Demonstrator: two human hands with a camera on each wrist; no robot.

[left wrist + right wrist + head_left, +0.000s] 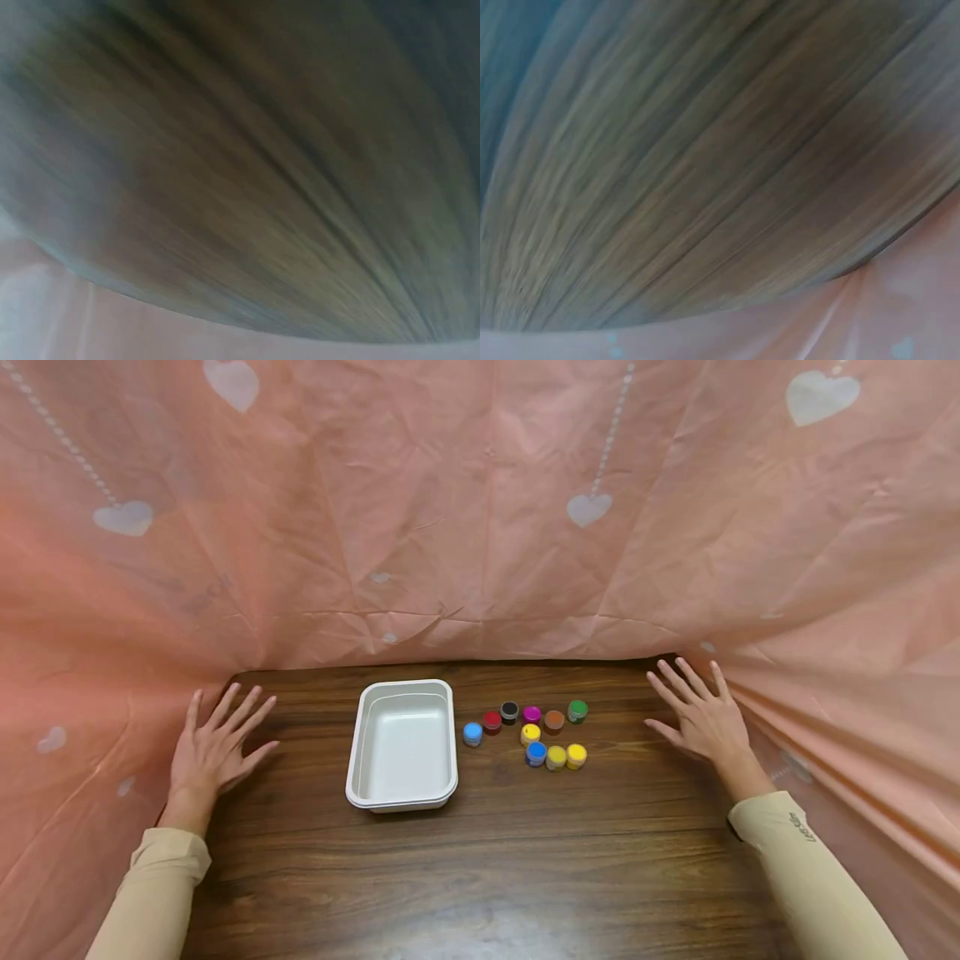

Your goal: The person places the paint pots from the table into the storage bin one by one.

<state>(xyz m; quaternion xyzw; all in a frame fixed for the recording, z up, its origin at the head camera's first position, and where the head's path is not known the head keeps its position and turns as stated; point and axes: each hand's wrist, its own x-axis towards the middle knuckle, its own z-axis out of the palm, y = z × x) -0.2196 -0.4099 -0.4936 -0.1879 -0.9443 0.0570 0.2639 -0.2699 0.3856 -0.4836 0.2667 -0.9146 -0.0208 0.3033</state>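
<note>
Fingers spread, my left hand (212, 754) lies at the table's left side, holding nothing. My right hand (703, 720) is spread the same way at the right side, also holding nothing. Between them stands a white plastic tray (358, 752) with nothing inside. Several small paint pots are grouped to its right: light blue (472, 734), red (492, 722), black (509, 712), magenta (532, 716), brown (554, 722), green (577, 711), dark blue (536, 753) and a few yellow ones (576, 756). Neither hand touches the tray or pots. Both wrist views show blurred wood, no fingers.
The dark wooden table (480, 868) runs under everything, with a light glare near its front. A pink sheet (465, 527) with white hearts hangs behind the table and along both sides, close to each hand.
</note>
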